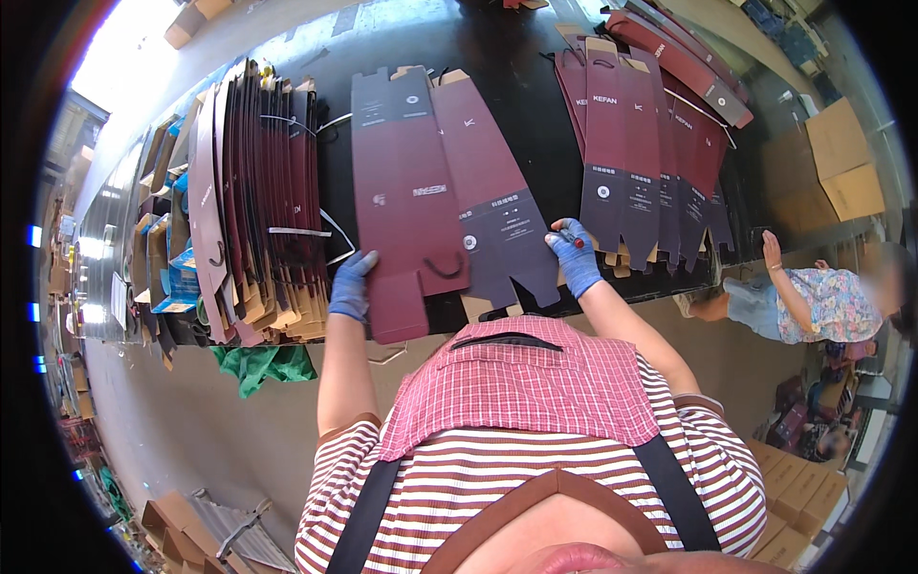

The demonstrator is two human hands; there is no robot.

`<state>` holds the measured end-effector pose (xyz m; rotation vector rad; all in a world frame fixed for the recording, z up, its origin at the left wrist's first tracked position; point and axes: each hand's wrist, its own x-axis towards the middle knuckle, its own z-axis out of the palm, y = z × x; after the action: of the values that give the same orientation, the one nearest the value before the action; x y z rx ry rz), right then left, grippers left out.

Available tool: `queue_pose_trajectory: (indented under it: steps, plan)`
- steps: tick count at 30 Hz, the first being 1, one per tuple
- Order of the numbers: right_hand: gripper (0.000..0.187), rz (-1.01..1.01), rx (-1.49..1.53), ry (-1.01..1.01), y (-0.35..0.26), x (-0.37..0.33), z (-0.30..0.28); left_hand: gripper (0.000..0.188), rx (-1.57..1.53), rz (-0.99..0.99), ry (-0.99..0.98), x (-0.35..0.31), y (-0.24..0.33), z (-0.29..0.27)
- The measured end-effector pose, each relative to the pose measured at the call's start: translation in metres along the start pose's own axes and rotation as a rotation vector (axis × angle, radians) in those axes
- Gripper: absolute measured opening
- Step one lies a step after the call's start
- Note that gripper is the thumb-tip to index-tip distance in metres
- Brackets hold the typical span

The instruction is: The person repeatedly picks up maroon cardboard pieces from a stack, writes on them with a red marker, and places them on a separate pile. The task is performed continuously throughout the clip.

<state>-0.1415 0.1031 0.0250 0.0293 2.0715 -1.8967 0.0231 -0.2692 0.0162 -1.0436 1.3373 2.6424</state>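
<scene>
Two flat, maroon-and-dark-grey carton blanks lie in front of me on the black table. The left blank (406,182) overlaps the right blank (492,182) and has a black cord handle near its lower edge. My left hand (354,285), in a blue glove, is closed on the left blank's lower left edge; its thumb lies on top. At the lower right edge of the other blank is my right hand (579,263), also gloved in blue. Its fingers are closed round a slim, dark, pen-like tool with a red end (578,242).
To the left stands a thick row of folded cartons (253,201) with white straps. Fanned blanks (622,153) lie to the right, with a strapped bundle (684,62) behind. Another person (827,301) is at the right beyond the table edge. Green cloth (263,366) hangs below the left stack.
</scene>
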Motion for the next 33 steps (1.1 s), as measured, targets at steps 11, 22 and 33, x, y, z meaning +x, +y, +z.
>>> queue_pose_trajectory:
  steps: [11, 22, 33]
  plan:
    - [0.018, -0.032, -0.008, -0.019, 0.001, 0.0, -0.014, 0.039, 0.068, -0.005, 0.001, -0.026, -0.013, -0.041]
    - [0.015, -0.18, -0.302, 0.133, -0.014, 0.04, -0.026, 0.042, 0.24, 0.12, 0.008, -0.074, 0.029, -0.021]
    - [0.021, -1.055, -0.464, 0.142, -0.203, -0.001, -0.01, 0.024, 1.069, 0.539, -0.138, -0.144, 0.132, 0.049]
